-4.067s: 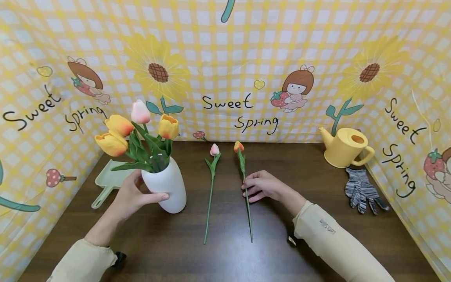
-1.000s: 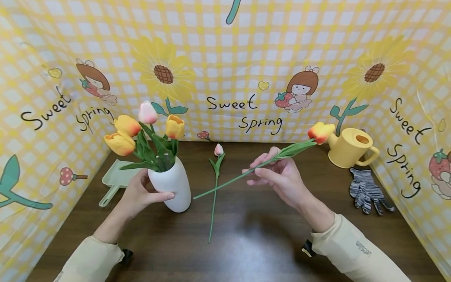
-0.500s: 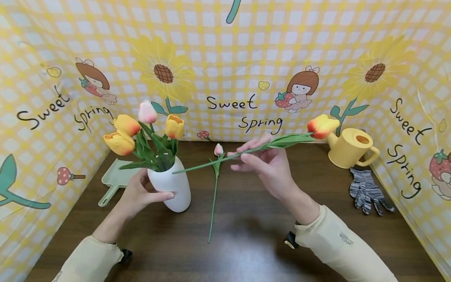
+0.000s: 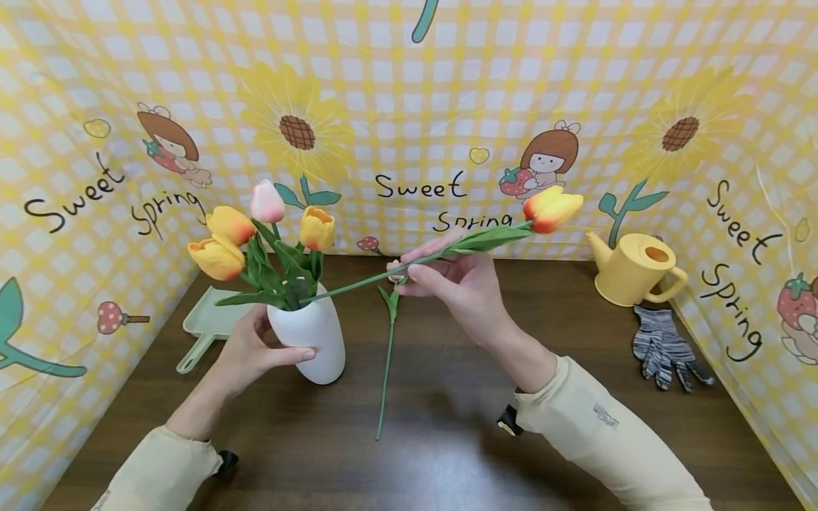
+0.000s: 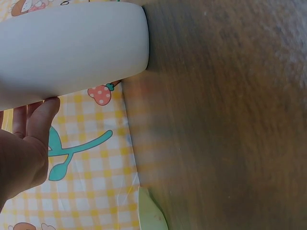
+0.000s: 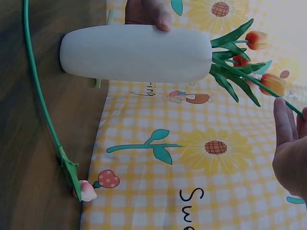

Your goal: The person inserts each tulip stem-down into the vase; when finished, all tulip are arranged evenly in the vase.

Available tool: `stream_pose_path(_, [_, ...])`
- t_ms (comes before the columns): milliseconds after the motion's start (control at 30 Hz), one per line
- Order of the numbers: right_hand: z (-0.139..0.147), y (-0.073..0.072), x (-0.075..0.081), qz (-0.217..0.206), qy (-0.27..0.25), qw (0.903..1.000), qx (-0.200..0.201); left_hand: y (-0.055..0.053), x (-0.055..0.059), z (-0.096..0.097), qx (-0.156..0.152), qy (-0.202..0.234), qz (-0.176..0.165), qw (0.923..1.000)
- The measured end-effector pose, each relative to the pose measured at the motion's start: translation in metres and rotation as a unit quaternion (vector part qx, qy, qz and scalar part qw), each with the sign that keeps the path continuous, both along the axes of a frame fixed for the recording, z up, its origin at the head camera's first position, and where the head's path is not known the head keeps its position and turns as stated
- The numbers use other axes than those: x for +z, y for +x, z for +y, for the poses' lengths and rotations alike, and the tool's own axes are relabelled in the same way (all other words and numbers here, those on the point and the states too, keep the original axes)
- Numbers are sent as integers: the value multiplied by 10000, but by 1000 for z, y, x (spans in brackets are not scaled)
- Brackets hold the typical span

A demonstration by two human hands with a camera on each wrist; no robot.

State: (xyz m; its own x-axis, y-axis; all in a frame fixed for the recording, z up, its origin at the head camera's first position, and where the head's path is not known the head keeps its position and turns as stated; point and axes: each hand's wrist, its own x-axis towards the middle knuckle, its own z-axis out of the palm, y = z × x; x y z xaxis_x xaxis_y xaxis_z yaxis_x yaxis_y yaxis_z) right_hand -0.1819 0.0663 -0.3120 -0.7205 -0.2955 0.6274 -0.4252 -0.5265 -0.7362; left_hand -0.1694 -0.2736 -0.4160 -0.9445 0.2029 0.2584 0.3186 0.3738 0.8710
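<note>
A white vase [image 4: 313, 337] stands on the dark wooden table, holding several tulips, yellow-orange ones and a pink tulip [image 4: 268, 201]. My left hand [image 4: 251, 348] grips the vase around its side, thumb across the front. My right hand [image 4: 463, 291] pinches the green stem of a yellow-orange tulip [image 4: 553, 209], its bloom up to the right. The lower end of that stem reaches the vase's mouth, as the right wrist view also shows with the stem [image 6: 268, 91] at the rim. Another pink tulip [image 4: 387, 376] lies on the table, its bloom partly behind my right fingers.
A pale green dustpan [image 4: 214, 312] lies behind my left hand. At the right stand a yellow watering can [image 4: 633, 270] and, before it, a grey knitted glove [image 4: 664, 348]. A yellow checked cloth [image 4: 409, 106] walls the table at the back and sides.
My right hand has picked the yellow-orange tulip up off the table, turned it, and carried it left until its stem end reached the vase's mouth. My left hand keeps holding the vase.
</note>
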Motion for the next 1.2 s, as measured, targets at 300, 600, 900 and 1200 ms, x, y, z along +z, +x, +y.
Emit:
stream_pose_path(300, [-23,-10,3,330,546,9977,-240,0,-1,0,13,-42,70,10000])
stream_pose_path(600, [-55,-22,4,25,1483,9887,-197,0,-1,1,-62,82,58,9999])
stream_pose_path(900, [-70,-26,0,241,1966,9788,-514,0,0,1,-43,109,4,9999])
stream_pose_path(1200, [-82,-29,-8,-307,2600,9643,-401,1,0,1,-25,8,33,10000])
